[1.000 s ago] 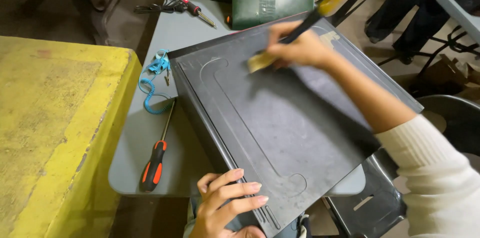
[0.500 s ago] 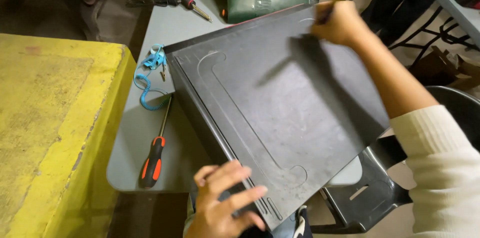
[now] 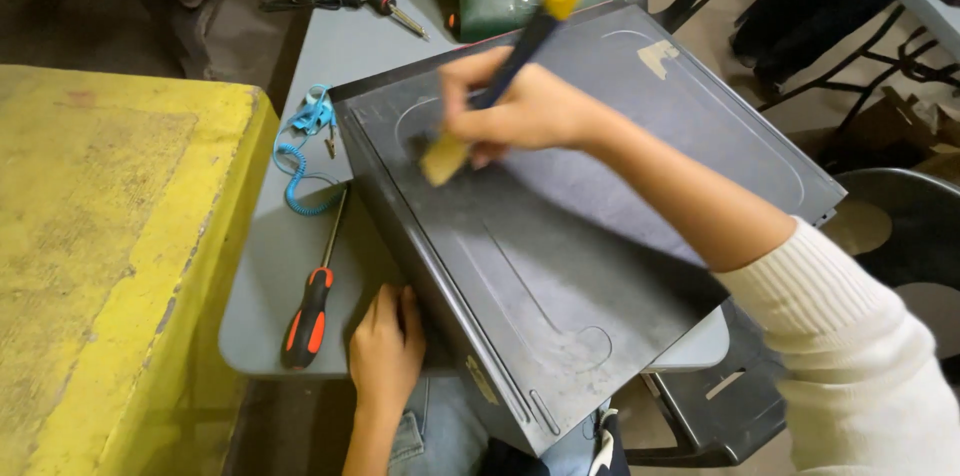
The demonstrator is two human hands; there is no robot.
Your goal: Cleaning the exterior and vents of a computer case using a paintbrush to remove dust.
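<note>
One brush, one dusty case, two hands, one screwdriver.

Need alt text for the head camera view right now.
Right hand sweeps a paintbrush across a dark metal computer case lying on a grey table; left hand steadies its side, beside a screwdriver.

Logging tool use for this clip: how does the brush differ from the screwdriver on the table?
The brush is gripped in the right hand, bristles on the black metal case; the screwdriver lies untouched on the grey table. The brush handle is dark with a yellow end; the screwdriver's is black and orange. Both are long-handled.
</note>
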